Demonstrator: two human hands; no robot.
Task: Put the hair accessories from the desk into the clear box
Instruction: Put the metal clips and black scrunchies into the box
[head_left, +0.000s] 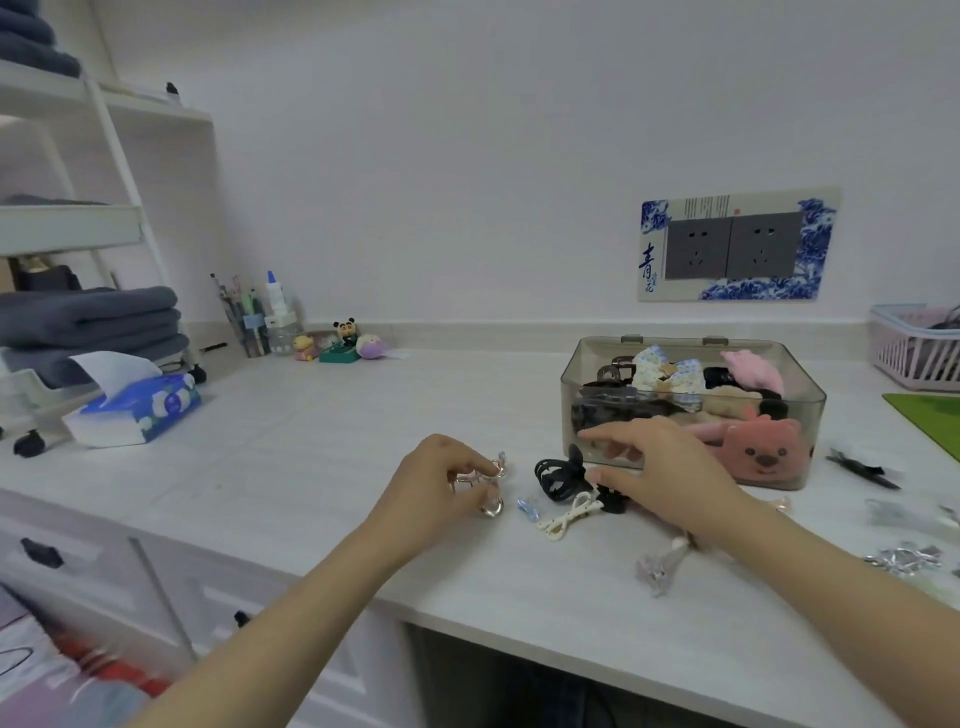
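Note:
The clear box (587, 364) stands open on the white desk (363, 415), holding several clips, scrunchies and a pink plush clip. My left hand (434, 480) is closed on a clear pinkish hair claw (491, 499) resting on the desk. My right hand (657, 465) hovers with fingers spread just in front of the box, its thumb touching a small black clip (610, 501). Between the hands lie a black claw clip (558, 475), a small blue clip (527, 506) and a cream beaded hair tie (566, 517). A clear claw (660, 566) lies under my right forearm.
More clips lie at the right: a black one (865, 467) and silvery ones (904, 558). A tissue pack (137, 410), folded towels on a rolling rack (88, 322), a pen cup (249, 322), small figurines (345, 340) and a pink basket (917, 345) surround the work area.

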